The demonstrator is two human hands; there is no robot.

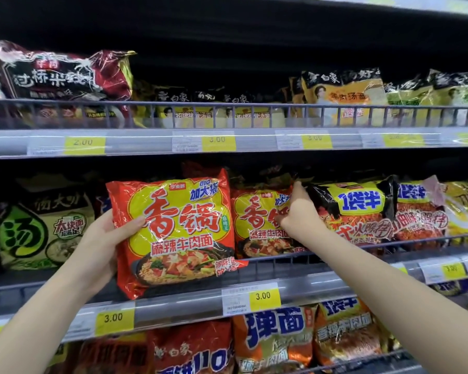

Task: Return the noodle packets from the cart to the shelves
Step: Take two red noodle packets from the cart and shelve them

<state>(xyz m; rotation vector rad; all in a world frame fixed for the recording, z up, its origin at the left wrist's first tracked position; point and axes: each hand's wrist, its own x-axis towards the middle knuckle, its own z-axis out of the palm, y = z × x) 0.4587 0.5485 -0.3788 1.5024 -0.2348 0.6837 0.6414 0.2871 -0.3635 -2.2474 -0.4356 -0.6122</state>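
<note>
My left hand [103, 240] grips the left edge of a red and yellow noodle packet [178, 233] and holds it upright in front of the middle shelf [294, 282]. A matching red and yellow packet [257, 222] stands on that shelf just to the right. My right hand [298, 211] rests on this second packet's right edge, fingers pinching it, next to a black and yellow packet [359, 209]. The cart is out of view.
A green and white packet [44, 228] fills the middle shelf's left end. Yellow packets [343, 98] and a dark red packet [63, 79] sit on the upper shelf behind a wire rail [227, 103]. More orange packets [276, 336] line the lower shelf. Yellow price tags run along shelf edges.
</note>
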